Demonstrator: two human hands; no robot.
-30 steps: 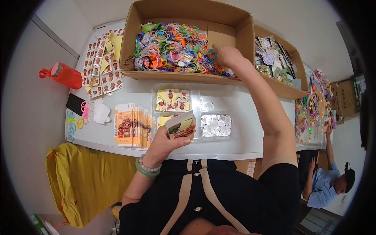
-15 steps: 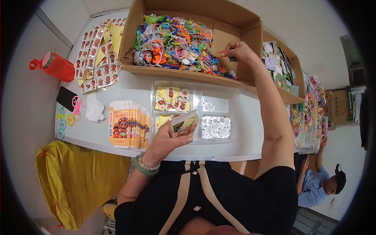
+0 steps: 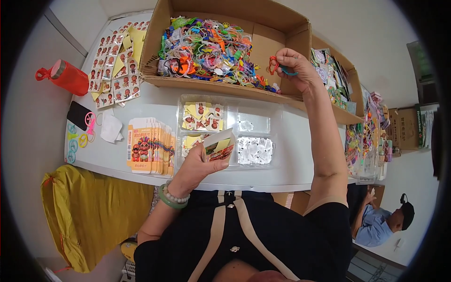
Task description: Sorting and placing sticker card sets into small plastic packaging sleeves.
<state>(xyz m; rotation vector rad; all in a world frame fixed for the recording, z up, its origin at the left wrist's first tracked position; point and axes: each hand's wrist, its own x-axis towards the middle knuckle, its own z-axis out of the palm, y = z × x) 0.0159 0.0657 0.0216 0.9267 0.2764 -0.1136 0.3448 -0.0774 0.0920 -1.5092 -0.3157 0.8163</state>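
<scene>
My left hand (image 3: 193, 168) is wrapped round a small printed paper box (image 3: 220, 148) with its top open and something yellow inside. It hovers over the front of a clear plastic tray (image 3: 231, 113). Up at the right end of a large cardboard box (image 3: 221, 87), my right hand (image 3: 299, 70) pinches a small red trinket (image 3: 272, 65) with a teal piece beside it; their exact kind is hard to make out. A heap of colourful small toys and bands (image 3: 206, 51) fills the box's left part. Sticker pieces (image 3: 203, 116) and small white packets (image 3: 254, 150) lie in the tray's compartments.
Left of the tray stands a row of flat orange boxes (image 3: 143, 148). Farther left lie sticker sheets (image 3: 112, 66), a phone (image 3: 77, 115), plastic rings (image 3: 83, 140) and a red bottle (image 3: 70, 77). A second carton (image 3: 350, 77) stands at right; a person (image 3: 376, 225) sits beyond.
My right hand has lifted away from the toy heap, slightly right, bringing the red and teal trinket clear of it. My left hand keeps its hold on the paper box, nearly still.
</scene>
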